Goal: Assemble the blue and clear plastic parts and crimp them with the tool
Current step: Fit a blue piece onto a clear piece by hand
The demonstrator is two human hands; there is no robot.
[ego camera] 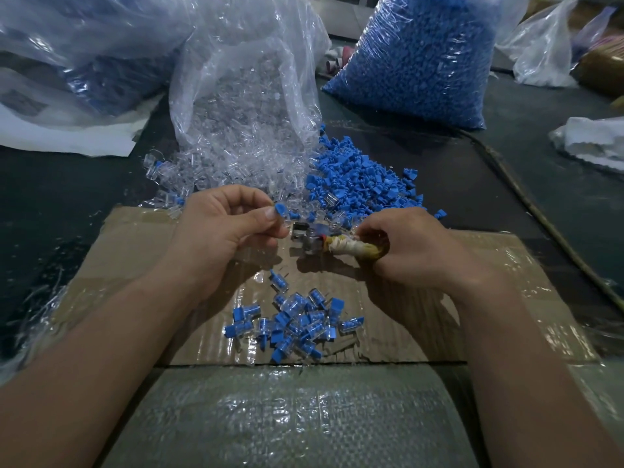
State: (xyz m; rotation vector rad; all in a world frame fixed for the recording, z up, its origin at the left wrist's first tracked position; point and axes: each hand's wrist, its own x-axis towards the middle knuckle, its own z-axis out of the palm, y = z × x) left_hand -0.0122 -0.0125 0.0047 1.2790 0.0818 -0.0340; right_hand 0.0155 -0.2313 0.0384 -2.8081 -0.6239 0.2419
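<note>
My left hand (223, 224) pinches a small blue and clear plastic piece (282, 211) between thumb and forefinger, just above the metal jaws of the crimp tool (305, 239). My right hand (405, 246) grips the tool's cloth-wrapped handle (351, 248). Loose clear parts (233, 163) spill from an open bag behind my hands, with a heap of loose blue parts (361, 184) to their right. A pile of joined blue-and-clear pieces (293, 324) lies on the taped cardboard (439, 298) between my forearms.
A full bag of blue parts (422, 59) stands at the back right. Crumpled plastic bags (84, 45) fill the back left. A cord (526, 197) runs down the dark table at the right. A white wad (594, 140) lies at the right edge.
</note>
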